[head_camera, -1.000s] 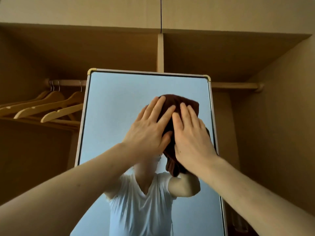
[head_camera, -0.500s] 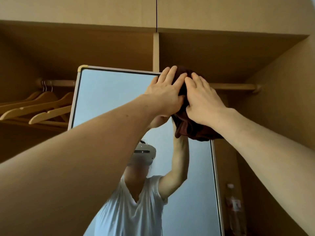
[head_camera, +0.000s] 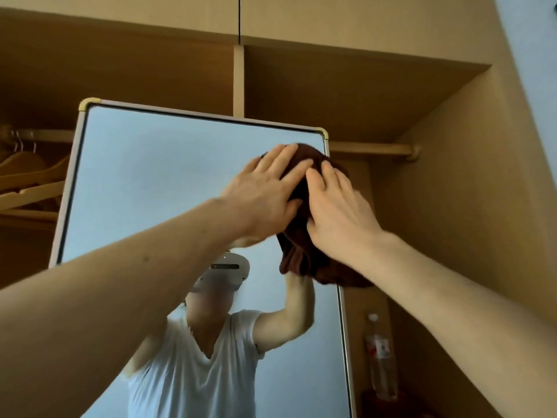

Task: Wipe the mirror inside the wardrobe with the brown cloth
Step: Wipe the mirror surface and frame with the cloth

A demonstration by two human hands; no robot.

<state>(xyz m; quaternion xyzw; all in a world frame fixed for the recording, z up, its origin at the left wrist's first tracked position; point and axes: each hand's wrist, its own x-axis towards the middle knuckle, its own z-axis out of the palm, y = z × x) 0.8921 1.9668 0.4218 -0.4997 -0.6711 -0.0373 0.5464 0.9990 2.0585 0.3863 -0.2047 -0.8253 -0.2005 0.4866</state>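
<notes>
Against the upper right corner of the mirror, my left hand lies flat on the brown cloth, fingers straight and slightly spread; my right hand presses beside it likewise. I judge the cloth soft, light and limp, so flat palms on its bunched top should keep it on the slick, fragile mirror.

Raised high, the left hand and right hand lie side by side, fingers seemingly straight.
</notes>
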